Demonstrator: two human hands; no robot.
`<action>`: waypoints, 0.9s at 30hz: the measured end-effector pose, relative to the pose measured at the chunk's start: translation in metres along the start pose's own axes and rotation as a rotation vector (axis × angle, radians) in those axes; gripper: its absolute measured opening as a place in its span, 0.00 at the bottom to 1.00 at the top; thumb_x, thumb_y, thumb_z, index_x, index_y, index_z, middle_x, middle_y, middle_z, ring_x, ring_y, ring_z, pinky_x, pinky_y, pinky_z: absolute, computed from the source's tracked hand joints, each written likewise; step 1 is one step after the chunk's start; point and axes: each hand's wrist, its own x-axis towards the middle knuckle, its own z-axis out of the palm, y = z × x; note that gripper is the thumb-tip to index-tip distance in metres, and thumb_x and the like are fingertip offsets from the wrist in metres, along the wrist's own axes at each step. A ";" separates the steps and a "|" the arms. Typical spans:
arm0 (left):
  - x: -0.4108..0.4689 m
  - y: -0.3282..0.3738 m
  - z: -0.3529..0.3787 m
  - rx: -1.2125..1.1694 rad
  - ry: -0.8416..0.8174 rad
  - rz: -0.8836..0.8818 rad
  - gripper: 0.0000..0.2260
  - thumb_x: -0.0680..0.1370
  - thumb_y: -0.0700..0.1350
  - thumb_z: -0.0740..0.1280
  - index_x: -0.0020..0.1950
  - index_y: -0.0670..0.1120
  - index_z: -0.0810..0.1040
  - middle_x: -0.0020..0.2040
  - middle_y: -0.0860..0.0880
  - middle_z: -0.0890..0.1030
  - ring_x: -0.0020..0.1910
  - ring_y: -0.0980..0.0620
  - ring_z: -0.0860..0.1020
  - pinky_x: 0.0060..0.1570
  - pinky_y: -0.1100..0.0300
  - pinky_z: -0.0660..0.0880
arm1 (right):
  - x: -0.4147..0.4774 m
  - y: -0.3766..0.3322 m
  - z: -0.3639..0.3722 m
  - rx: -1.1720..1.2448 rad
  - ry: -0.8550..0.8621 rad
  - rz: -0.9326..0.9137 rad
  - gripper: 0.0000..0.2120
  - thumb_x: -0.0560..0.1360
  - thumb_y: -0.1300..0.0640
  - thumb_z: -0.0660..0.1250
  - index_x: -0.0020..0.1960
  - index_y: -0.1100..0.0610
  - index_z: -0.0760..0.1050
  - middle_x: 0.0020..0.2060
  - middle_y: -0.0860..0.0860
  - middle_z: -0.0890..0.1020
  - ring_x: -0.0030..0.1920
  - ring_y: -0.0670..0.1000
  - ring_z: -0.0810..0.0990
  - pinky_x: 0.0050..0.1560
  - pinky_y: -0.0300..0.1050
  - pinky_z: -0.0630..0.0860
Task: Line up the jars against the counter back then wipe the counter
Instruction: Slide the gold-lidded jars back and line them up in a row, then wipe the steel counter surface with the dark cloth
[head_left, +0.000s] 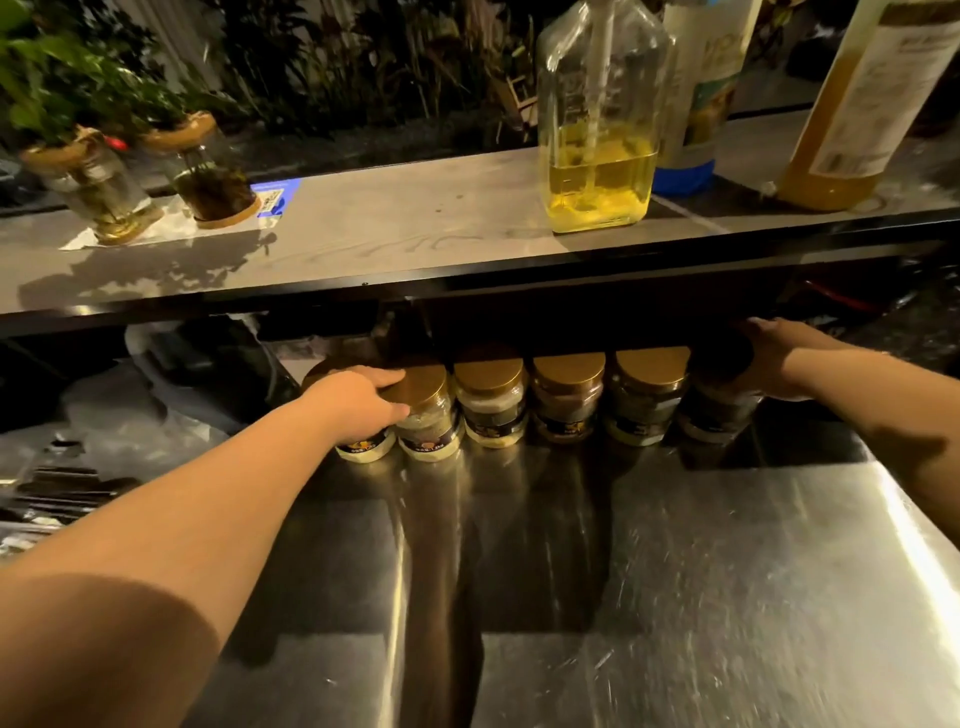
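Note:
Several clear jars with gold lids stand side by side at the back of the steel counter (649, 571), under the overhanging shelf. My left hand (358, 400) lies over the lid of the leftmost jar (366, 449), fingers curled round its top, thumb beside the second jar (431, 415). The middle jars (567, 400) stand untouched and close together. My right hand (774, 358) grips the top of the rightmost jar (714, 415), which sits dark in the shelf's shadow. No cloth is in view.
The shelf (395, 234) above carries a glass oil bottle (597, 130), two taller bottles (857, 104) and two plant jars (202, 171). Plastic bags (119, 410) and dark utensils (67, 493) lie left of the counter.

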 end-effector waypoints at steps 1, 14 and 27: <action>0.001 0.001 0.000 -0.019 0.008 -0.007 0.29 0.75 0.60 0.67 0.75 0.62 0.64 0.77 0.47 0.65 0.70 0.41 0.68 0.65 0.48 0.70 | -0.004 0.001 -0.004 -0.010 0.005 -0.009 0.44 0.73 0.42 0.74 0.79 0.57 0.57 0.75 0.60 0.66 0.74 0.63 0.64 0.70 0.55 0.62; -0.048 -0.025 0.005 -0.420 0.279 0.099 0.22 0.75 0.51 0.67 0.70 0.54 0.73 0.59 0.48 0.77 0.48 0.49 0.80 0.47 0.52 0.80 | -0.151 -0.156 0.071 0.178 0.363 -0.439 0.42 0.71 0.43 0.73 0.78 0.56 0.61 0.76 0.59 0.65 0.76 0.60 0.60 0.73 0.57 0.62; -0.241 -0.180 0.047 -0.937 0.233 0.044 0.04 0.75 0.41 0.68 0.46 0.43 0.82 0.42 0.35 0.81 0.38 0.44 0.78 0.39 0.60 0.75 | -0.427 -0.398 0.276 0.091 -0.162 -1.215 0.36 0.76 0.39 0.52 0.81 0.47 0.50 0.80 0.59 0.53 0.79 0.64 0.50 0.76 0.63 0.52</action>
